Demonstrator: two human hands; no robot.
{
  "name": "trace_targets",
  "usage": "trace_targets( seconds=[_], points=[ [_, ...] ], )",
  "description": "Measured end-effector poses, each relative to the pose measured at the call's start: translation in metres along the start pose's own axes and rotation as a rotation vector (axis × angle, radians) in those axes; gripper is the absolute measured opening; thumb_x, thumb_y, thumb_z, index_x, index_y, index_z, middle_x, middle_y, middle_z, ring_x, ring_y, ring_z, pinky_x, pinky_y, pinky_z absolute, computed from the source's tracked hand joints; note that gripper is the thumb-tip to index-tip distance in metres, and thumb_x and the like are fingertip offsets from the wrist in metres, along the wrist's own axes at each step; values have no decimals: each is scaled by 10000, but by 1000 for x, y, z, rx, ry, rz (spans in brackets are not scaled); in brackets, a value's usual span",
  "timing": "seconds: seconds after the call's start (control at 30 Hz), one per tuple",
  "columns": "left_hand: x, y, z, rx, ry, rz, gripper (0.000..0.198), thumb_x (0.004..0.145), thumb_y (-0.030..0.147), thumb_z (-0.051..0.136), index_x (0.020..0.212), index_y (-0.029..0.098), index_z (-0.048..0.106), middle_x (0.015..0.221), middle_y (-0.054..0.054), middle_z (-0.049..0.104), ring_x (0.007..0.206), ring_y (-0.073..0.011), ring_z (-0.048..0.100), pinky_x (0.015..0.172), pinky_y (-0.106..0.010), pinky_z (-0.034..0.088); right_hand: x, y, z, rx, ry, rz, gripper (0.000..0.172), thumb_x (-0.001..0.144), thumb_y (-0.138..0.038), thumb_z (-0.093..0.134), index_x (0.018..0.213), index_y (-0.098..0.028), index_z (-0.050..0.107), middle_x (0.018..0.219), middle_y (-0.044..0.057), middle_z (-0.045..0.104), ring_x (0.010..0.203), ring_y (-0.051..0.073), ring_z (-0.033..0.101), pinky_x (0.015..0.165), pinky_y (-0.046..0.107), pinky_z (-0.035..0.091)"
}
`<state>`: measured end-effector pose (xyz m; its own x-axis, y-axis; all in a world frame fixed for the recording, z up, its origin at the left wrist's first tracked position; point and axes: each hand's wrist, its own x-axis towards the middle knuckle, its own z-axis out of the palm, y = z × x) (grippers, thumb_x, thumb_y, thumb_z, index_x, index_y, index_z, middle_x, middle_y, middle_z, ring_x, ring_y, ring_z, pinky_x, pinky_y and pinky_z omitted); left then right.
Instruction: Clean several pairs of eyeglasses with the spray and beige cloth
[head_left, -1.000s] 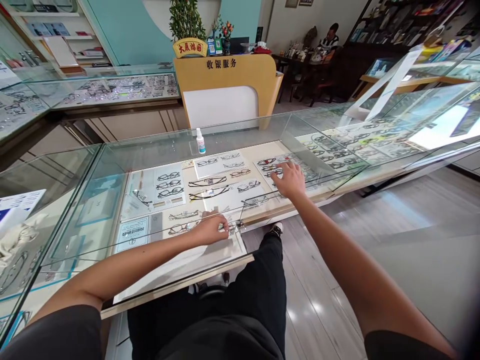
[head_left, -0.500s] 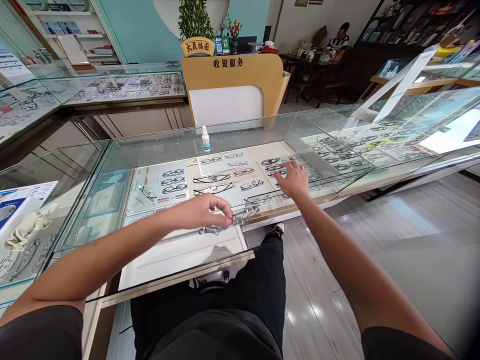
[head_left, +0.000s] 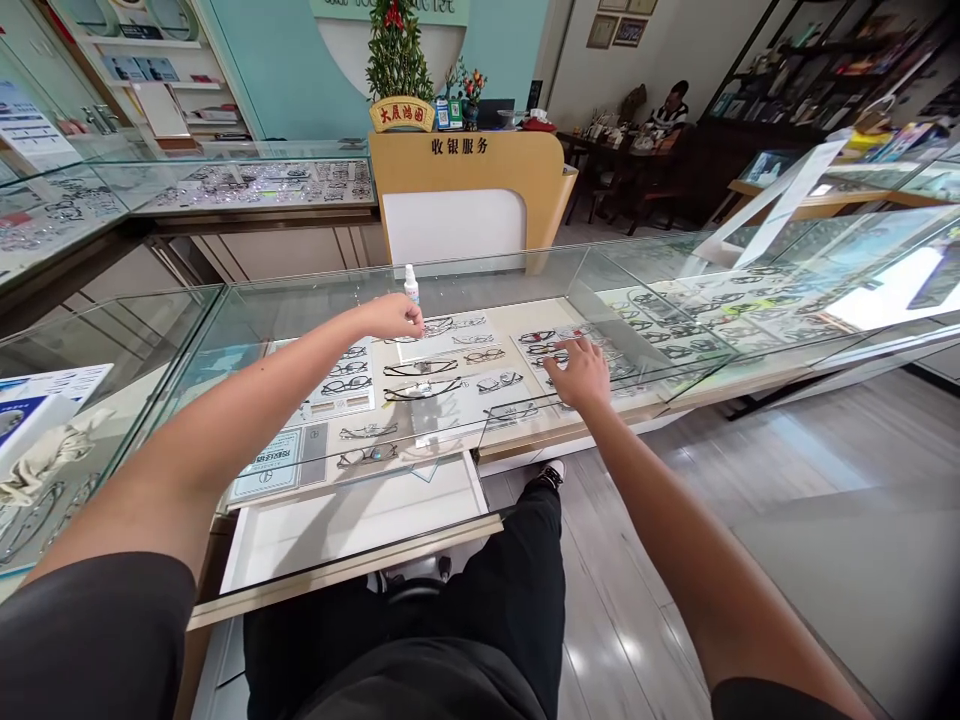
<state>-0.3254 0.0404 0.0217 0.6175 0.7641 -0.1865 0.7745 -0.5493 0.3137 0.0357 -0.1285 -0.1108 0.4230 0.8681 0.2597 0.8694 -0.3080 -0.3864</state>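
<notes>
My left hand (head_left: 394, 318) reaches far over the glass display case (head_left: 300, 300), close to a small white spray bottle (head_left: 411, 283). Its fingers are pinched together; a thin pair of glasses (head_left: 435, 325) shows at the fingertips and blends with the frames lying in the case. My right hand (head_left: 577, 372) rests with fingers spread on rows of dark-framed glasses (head_left: 540, 340) at the right of the case. More glasses (head_left: 420, 368) lie on white and beige trays between both hands.
A white drawer tray (head_left: 352, 520) is pulled out toward my legs. A wooden cashier desk (head_left: 469, 185) with a plant stands behind the case. More glass cases run left (head_left: 247, 185) and right (head_left: 750, 300). A person (head_left: 670, 108) sits at the back right. A cloth (head_left: 37, 470) lies at the left.
My left hand lifted a pair of glasses from the front of the drawer, then moved away from me toward the spray bottle. My right hand stayed on the right-hand glasses.
</notes>
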Motion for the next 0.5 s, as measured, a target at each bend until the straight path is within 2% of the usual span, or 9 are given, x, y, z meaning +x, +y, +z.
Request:
trace_targets(
  seconds=[0.1,0.17,0.23,0.33,0.5],
  points=[
    [15,-11,14,57,39,-9,253,819,464,725,907,249,824,943,-72,822,1127,-338,737,1195,-510,461,0,1,1,-2,6,-7,521,1017,-474,544,1401,-184,742,1532,208,679,1440,440,555,1209,614,473],
    [20,-16,23,85,58,-2,242,815,461,721,875,248,819,947,-99,813,1267,-389,683,1245,-555,413,0,2,2,-4,5,-8,516,1016,-467,547,1404,-187,741,1536,202,678,1440,436,559,1213,610,474],
    [22,-20,30,104,60,10,235,821,462,717,851,251,815,993,-116,819,1322,-411,638,1249,-576,403,0,2,3,-4,3,-4,515,1016,-469,552,1406,-190,738,1530,201,679,1437,434,562,1213,611,474],
    [23,-23,37,124,52,30,236,839,459,708,856,254,823,1094,-121,833,1302,-401,621,1245,-589,399,0,3,3,11,8,-4,516,1013,-488,556,1395,-193,739,1517,206,681,1435,437,558,1211,619,467],
    [18,-23,41,142,59,48,249,853,449,703,861,245,845,1249,-127,818,1325,-419,603,1235,-615,390,0,2,2,15,7,-4,507,1020,-478,556,1397,-194,743,1537,204,681,1436,432,565,1223,614,468]
  ],
)
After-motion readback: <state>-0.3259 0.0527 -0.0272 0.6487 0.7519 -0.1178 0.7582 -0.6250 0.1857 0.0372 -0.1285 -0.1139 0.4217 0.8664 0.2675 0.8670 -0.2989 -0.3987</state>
